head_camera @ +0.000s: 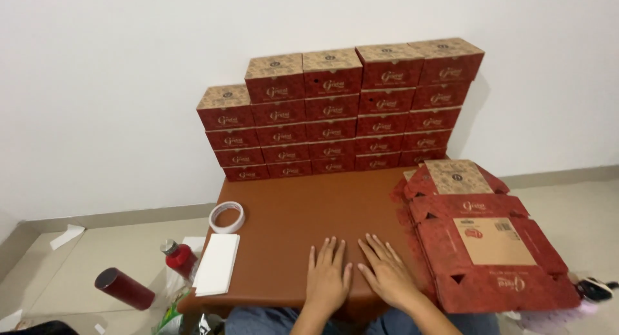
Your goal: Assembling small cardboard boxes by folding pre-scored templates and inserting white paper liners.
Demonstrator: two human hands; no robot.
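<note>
My left hand [327, 277] and my right hand [388, 270] lie flat, palms down, side by side on the brown table top [303, 212] near its front edge. The fingers are spread and hold nothing. Just right of my right hand lies a stack of flat, unfolded red cardboard box blanks [487, 245], overhanging the table's right side. At the back of the table, against the white wall, stands a wall of folded red boxes with tan patterned lids [342, 109], several rows high.
A roll of white tape [227, 217] and a stack of white paper sheets [217, 263] lie at the table's left edge. On the floor to the left are a red bottle [180, 256] and a dark red cylinder [124, 288].
</note>
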